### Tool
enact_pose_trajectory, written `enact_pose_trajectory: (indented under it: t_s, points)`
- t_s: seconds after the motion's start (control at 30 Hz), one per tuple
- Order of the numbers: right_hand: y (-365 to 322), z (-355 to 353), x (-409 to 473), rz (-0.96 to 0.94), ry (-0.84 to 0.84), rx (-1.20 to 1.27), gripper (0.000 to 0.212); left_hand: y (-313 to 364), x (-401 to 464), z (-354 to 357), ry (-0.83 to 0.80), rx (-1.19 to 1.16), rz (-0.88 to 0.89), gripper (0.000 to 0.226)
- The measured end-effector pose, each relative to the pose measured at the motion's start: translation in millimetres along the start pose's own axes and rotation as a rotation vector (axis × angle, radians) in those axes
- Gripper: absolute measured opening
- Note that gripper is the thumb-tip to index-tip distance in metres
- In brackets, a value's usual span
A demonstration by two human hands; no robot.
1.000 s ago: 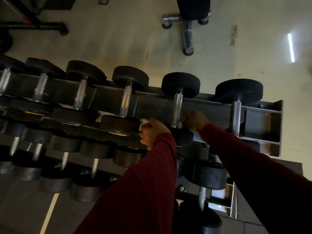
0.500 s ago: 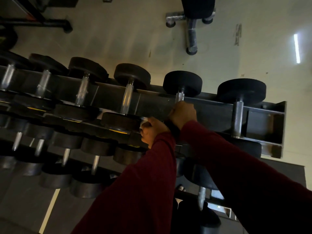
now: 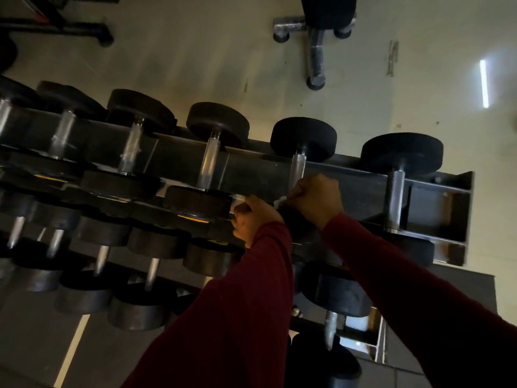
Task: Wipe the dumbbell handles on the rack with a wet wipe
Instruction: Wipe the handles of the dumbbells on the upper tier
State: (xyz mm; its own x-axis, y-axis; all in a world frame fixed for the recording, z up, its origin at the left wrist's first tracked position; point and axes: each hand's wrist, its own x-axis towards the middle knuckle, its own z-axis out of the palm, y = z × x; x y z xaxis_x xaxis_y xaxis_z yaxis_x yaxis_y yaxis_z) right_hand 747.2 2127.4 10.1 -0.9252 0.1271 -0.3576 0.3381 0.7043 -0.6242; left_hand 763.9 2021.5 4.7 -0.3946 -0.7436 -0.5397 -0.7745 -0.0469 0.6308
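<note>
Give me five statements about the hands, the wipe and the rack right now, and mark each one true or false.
1. The right hand is curled round the lower end of a dumbbell handle on the top tier. True.
2. That handle belongs to the last dumbbell at the rack's right end. False: it is the second from the right end; the end dumbbell is untouched.
3. A bit of white wipe shows beside the right hand. True.
4. The left hand hangs clear of the rack. False: it is at the rack's front edge, just left of the right hand.
5. Both sleeves are dark red. True.
</note>
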Motion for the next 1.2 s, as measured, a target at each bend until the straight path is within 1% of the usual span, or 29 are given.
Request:
enact_pose_trajectory:
  t_s: [0.07, 0.1, 0.2, 0.27, 0.33, 0.4, 0.47, 0.53, 0.6, 0.63, 0.67, 0.7, 0.73, 0.8, 0.87, 0.93, 1.0, 1.03, 1.1, 1.13, 1.17, 1.2]
  points:
    - [11, -5, -5, -0.014, -0.003, 0.072, 0.016, 0, -1, 0, 0.002, -0.005, 0.008, 0.041]
    - [16, -4, -8, -0.025, 0.028, 0.118, 0.015, -1, -1, 1, 0.008, -0.012, 0.01, 0.04]
    - [19, 3, 0, -0.08, 0.226, 0.196, 0.014, -2, -1, 1, 0.022, -0.013, 0.023, 0.038]
    - [11, 3, 17, -0.077, 0.371, 0.222, 0.017, -2, -1, 2, 0.031, -0.027, 0.017, 0.037]
    - [0, 0, 32, 0.001, 0.485, 0.322, 0.017, -2, -1, 3, 0.043, -0.026, 0.022, 0.037]
    - [-5, 4, 41, 0.134, 0.56, 0.519, 0.016, -2, -2, 3, 0.053, -0.014, 0.036, 0.036]
    - [-5, 11, 44, 0.296, 0.567, 0.745, 0.013, -2, 0, 5, 0.066, -0.024, 0.038, 0.036]
    - [6, 17, 51, 0.453, 0.508, 0.917, 0.01, -2, 0, 5, 0.08, -0.035, 0.04, 0.036]
    - [17, 17, 62, 0.538, 0.304, 1.019, 0.006, -2, 0, 5, 0.08, -0.055, 0.046, 0.036]
    - [20, 16, 65, 0.554, 0.191, 1.067, 0.009, -3, 0, 5, 0.077, -0.065, 0.045, 0.036]
    - [23, 16, 67, 0.564, 0.131, 1.119, 0.013, -3, 0, 5, 0.074, -0.072, 0.044, 0.035]
    - [23, 16, 67, 0.576, 0.129, 1.16, 0.015, -4, 0, 5, 0.067, -0.08, 0.043, 0.034]
    - [23, 17, 67, 0.587, 0.163, 1.19, 0.017, -5, 1, 6, 0.061, -0.094, 0.046, 0.033]
    - [18, 17, 62, 0.56, 0.317, 1.23, 0.022, -6, 4, 8, 0.061, -0.131, 0.051, 0.033]
    - [17, 19, 59, 0.452, 0.482, 1.106, 0.027, -6, 5, 8, 0.072, -0.134, 0.049, 0.032]
    - [13, 21, 58, 0.387, 0.544, 0.963, 0.025, -7, 5, 8, 0.079, -0.127, 0.044, 0.032]
    - [12, 24, 62, 0.421, 0.583, 0.933, 0.023, -7, 5, 8, 0.076, -0.132, 0.046, 0.032]
    - [12, 25, 65, 0.476, 0.573, 0.968, 0.022, -7, 5, 8, 0.072, -0.139, 0.049, 0.032]
    - [17, 24, 69, 0.578, 0.475, 1.091, 0.018, -8, 6, 9, 0.072, -0.144, 0.062, 0.032]
    - [20, 24, 71, 0.602, 0.439, 1.109, 0.017, -9, 6, 9, 0.071, -0.141, 0.067, 0.032]
    - [20, 22, 69, 0.613, 0.434, 1.075, 0.016, -9, 6, 9, 0.068, -0.139, 0.069, 0.032]
    - [18, 20, 67, 0.583, 0.467, 1.012, 0.015, -9, 6, 8, 0.064, -0.142, 0.066, 0.032]
